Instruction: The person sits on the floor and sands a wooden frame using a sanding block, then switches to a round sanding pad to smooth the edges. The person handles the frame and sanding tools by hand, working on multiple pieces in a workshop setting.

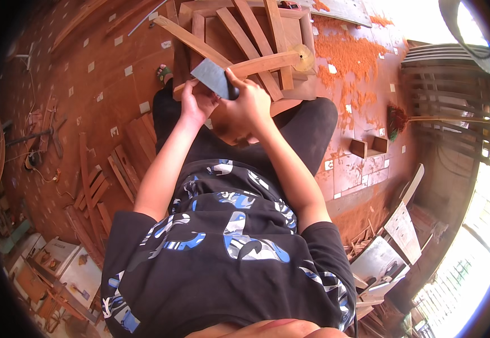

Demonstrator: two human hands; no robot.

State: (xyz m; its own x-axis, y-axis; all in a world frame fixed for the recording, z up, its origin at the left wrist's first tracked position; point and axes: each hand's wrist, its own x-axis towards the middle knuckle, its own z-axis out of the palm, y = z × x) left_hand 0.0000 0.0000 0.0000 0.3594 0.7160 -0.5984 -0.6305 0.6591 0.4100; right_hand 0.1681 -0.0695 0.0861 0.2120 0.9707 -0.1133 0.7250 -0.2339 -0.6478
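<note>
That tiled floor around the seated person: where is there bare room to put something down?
Open tile floor lies to the person's left, between the knee and the loose wood strips. To the right, tiles show near the small wooden box. Crowded: orange sawdust, the wooden frame ahead, and both hands on the grey sheet.

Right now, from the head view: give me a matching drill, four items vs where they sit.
Things:
1. grey sheet
2. broom
3. orange sawdust
4. loose wooden slats

Places:
A. piled on the floor at upper right
B. held by both hands, against the wooden frame
C. on the floor at the person's left
D. lying on the floor at the right, near a small wooden box

Pairs: 1-B, 2-D, 3-A, 4-C. The left hand and right hand grip the sheet.
</note>
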